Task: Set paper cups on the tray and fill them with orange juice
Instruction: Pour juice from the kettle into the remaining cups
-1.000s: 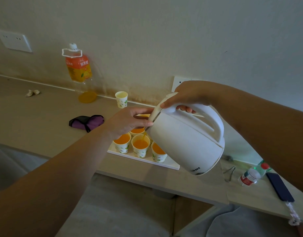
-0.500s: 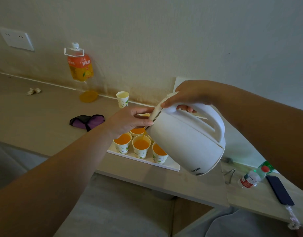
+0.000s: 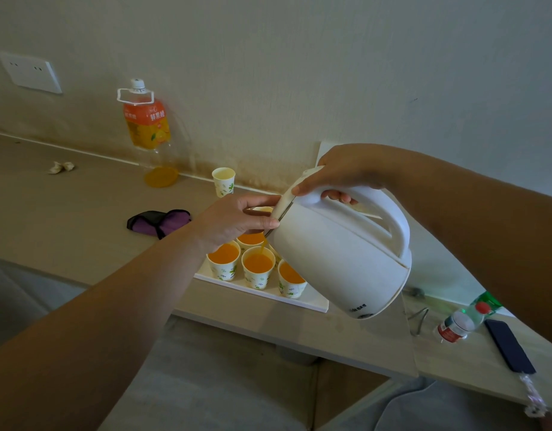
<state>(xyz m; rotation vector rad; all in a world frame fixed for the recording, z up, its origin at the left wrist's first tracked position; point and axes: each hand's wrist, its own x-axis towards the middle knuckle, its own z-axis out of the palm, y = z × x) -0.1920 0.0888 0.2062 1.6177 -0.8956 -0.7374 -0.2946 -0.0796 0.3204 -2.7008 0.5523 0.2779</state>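
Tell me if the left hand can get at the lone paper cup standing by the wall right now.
Probably, once freed: the left hand steadies the white plastic kettle at its spout, mid-pour. The lone leaf-printed paper cup stands just beyond it, with nothing between.

Pale wall [image 3: 299, 57], beige counter [image 3: 66, 213]

hands: left hand [image 3: 234, 222], right hand [image 3: 346, 172], bare | forearms [image 3: 128, 306]: bare
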